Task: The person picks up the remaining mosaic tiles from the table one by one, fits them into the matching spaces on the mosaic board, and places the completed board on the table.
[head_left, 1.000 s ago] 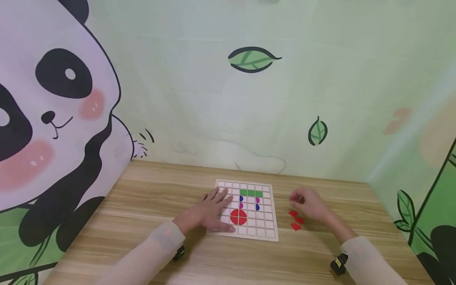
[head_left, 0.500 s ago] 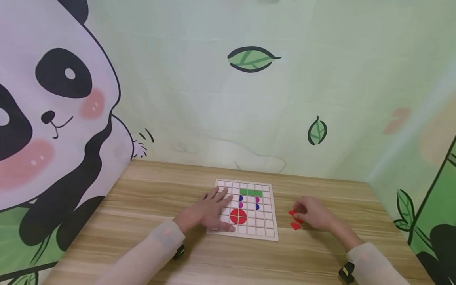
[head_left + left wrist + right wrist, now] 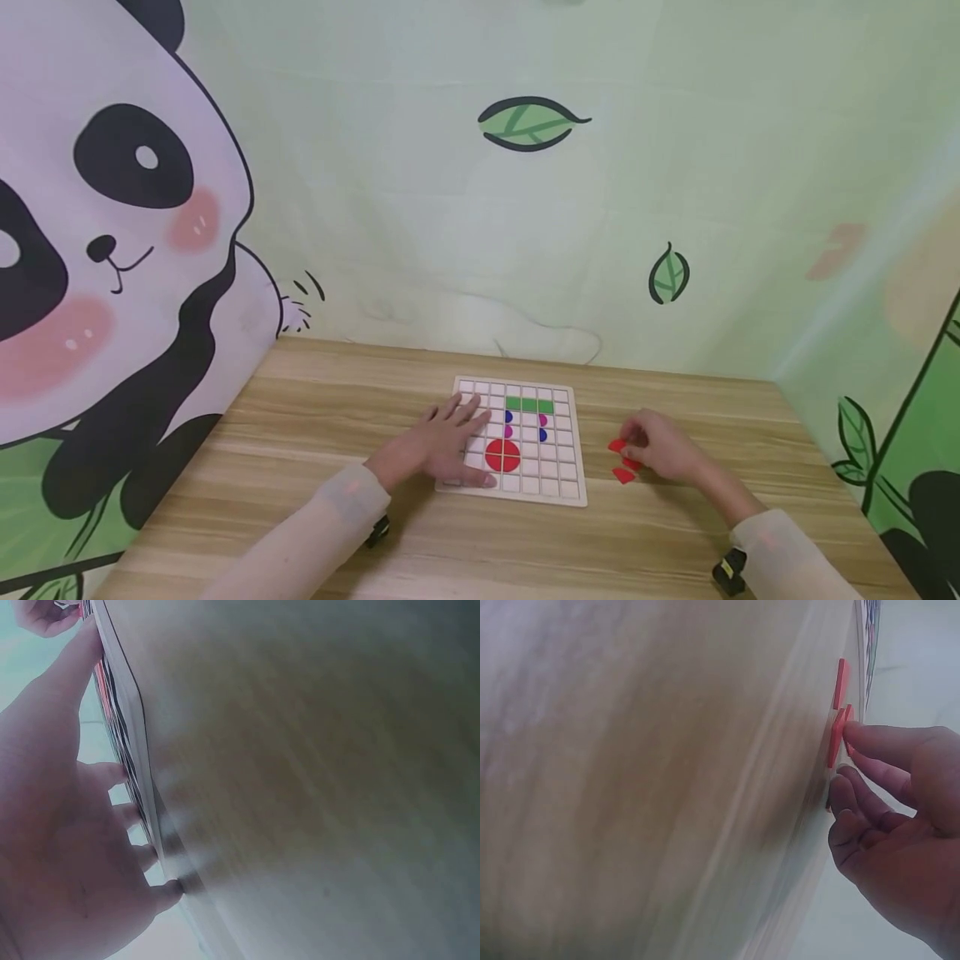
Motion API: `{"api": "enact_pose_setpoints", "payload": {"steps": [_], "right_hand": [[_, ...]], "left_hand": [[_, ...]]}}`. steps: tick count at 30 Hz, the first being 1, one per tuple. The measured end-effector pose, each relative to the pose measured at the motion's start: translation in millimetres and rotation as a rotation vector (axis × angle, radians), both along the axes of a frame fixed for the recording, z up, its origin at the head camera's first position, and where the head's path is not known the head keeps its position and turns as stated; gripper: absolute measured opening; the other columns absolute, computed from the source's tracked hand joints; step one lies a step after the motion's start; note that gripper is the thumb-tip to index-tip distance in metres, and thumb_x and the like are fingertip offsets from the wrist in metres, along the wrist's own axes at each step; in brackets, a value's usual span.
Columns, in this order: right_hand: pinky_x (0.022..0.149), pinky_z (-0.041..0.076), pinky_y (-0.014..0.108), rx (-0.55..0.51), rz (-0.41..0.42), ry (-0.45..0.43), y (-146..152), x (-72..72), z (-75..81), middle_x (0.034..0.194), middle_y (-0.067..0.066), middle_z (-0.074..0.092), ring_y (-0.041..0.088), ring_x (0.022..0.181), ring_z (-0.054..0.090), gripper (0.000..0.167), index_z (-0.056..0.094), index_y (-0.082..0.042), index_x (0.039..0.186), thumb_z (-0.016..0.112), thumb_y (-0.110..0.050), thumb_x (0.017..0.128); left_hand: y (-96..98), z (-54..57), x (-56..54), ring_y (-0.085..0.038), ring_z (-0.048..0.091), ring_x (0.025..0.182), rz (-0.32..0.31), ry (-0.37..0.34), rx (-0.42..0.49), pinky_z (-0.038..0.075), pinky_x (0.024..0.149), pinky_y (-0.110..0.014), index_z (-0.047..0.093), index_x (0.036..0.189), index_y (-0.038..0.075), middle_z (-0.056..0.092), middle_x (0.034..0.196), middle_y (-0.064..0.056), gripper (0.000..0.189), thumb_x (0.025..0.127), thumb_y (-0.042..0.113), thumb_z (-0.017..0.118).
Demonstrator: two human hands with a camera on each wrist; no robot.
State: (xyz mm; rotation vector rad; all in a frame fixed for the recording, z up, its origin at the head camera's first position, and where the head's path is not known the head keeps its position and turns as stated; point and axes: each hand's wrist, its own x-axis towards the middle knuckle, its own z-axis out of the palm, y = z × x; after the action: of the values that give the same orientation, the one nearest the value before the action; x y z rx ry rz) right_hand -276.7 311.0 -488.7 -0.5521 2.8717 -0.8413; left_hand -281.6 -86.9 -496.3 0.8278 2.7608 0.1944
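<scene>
My left hand (image 3: 444,443) lies flat with spread fingers on the left part of a white grid board (image 3: 551,472). In the left wrist view its thumb and fingertips rest along the board's edge. Right of the board, my right hand (image 3: 662,448) is over a small group of loose red quarter-circle pieces (image 3: 623,476). The right wrist view shows its thumb and index finger pinching at a red piece (image 3: 837,739), while the other fingers curl in below. Another red piece (image 3: 841,682) lies just beyond. The hand partly hides the group.
On the board sit a green bar (image 3: 529,405), blue and pink half-circles (image 3: 543,435), and a red circle (image 3: 502,456) made of quarters. The wooden table (image 3: 480,550) meets a cloth backdrop (image 3: 420,208) behind the board.
My right hand has come down and toward me onto the red pieces, then stayed nearly still over the last half second. The left hand has not moved.
</scene>
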Motion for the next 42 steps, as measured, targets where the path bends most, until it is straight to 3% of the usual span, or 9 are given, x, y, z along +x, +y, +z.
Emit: {"api": "enact_pose_setpoints", "payload": {"steps": [8,15,22,30,42], "right_hand": [[0.072,0.050,0.031,-0.052,-0.004,-0.007,0,-3.0,-1.3,0.090,0.002,0.062,0.019,0.083,0.055,0.020,0.063,-0.006,0.098,0.081,0.001,0.090],[0.070,0.051,0.030,-0.078,-0.014,0.006,-6,-0.5,1.4,0.088,-0.001,0.064,0.018,0.081,0.057,0.013,0.065,-0.009,0.099,0.076,-0.003,0.096],[0.079,0.055,0.033,-0.152,-0.003,-0.011,-42,-3.3,8.2,0.094,-0.002,0.068,0.019,0.088,0.061,0.006,0.071,-0.013,0.103,0.074,-0.009,0.100],[0.080,0.055,0.030,-0.182,0.089,-0.012,-86,-5.7,6.0,0.093,-0.003,0.067,0.019,0.088,0.061,0.007,0.071,-0.011,0.101,0.075,-0.006,0.099],[0.080,0.054,0.030,-0.167,0.137,-0.028,-115,-11.0,-3.1,0.095,-0.005,0.067,0.017,0.089,0.059,0.010,0.072,-0.015,0.101,0.074,-0.006,0.100]], "left_hand": [[-0.1,-0.6,0.1,-0.038,0.000,0.163,0.003,0.009,-0.001,0.011,0.128,-0.064,0.020,0.172,0.022,0.004,0.179,-0.007,0.115,0.085,0.088,0.058],[0.0,0.4,1.1,-0.038,-0.001,0.163,0.001,0.004,-0.012,0.011,0.128,-0.063,0.019,0.172,0.022,0.003,0.179,-0.007,0.116,0.085,0.089,0.057],[0.6,2.5,1.4,-0.039,0.000,0.163,0.005,0.003,-0.015,0.011,0.128,-0.063,0.019,0.172,0.021,0.004,0.179,-0.008,0.115,0.085,0.087,0.058],[0.9,2.8,3.0,-0.039,-0.001,0.163,0.005,-0.007,-0.008,0.011,0.128,-0.064,0.019,0.172,0.023,0.003,0.179,-0.008,0.115,0.085,0.088,0.057],[1.8,3.0,1.3,-0.039,0.000,0.163,0.014,-0.008,-0.011,0.012,0.128,-0.064,0.020,0.172,0.023,0.005,0.179,-0.007,0.116,0.084,0.088,0.059]]}}
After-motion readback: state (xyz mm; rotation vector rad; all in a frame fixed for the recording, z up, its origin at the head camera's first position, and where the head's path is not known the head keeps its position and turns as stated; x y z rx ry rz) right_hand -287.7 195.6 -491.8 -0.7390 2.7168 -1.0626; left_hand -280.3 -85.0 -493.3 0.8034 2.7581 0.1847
